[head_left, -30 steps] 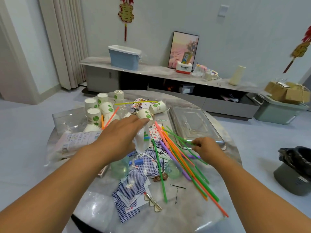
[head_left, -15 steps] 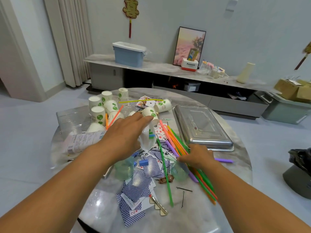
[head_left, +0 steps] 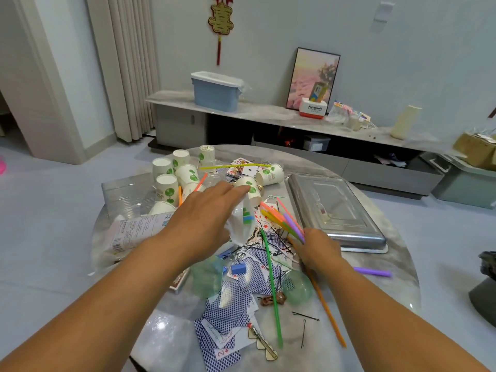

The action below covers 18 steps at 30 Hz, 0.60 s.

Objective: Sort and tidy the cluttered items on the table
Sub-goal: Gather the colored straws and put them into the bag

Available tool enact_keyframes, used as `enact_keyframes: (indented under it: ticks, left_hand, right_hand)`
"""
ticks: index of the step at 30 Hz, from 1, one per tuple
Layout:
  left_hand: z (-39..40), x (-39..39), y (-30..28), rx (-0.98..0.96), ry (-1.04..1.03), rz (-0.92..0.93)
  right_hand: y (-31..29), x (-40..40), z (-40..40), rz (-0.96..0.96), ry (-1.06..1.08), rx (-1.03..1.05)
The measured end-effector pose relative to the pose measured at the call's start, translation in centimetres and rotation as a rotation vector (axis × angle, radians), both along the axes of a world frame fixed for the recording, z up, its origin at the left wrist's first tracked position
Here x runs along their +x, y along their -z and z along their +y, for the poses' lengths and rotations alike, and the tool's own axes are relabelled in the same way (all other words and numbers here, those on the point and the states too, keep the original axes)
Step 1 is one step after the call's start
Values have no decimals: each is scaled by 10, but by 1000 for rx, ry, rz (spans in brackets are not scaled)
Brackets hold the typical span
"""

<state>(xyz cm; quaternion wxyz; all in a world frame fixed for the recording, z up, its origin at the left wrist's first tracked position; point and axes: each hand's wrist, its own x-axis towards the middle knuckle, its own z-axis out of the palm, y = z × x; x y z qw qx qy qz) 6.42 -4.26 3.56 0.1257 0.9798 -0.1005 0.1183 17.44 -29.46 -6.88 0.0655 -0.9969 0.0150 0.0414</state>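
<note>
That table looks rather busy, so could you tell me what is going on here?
A person is tidying a cluttered round table. The right hand grips a bunch of coloured straws beside the metal tray. The left hand reaches with straight fingers toward a tipped paper cup, above a clear plastic bag. A green straw, an orange straw and a purple straw lie loose among playing cards and hairpins.

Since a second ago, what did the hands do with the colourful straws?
The right hand swept the spread-out straws together and now grips them as a bundle. A purple straw was left lying to its right, a green straw to its left. The left hand stayed over the clear bag.
</note>
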Motion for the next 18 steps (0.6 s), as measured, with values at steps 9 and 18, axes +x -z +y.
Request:
enact_keyframes:
  ticks: [9,18]
  left_hand:
    - [6,1,-5,-101,-21,-18]
    - [13,-4,-23,-368,-32,98]
  right_hand:
    - [-58,11,11,-137,18,-16]
    - [-126,-10,22,85,37,900]
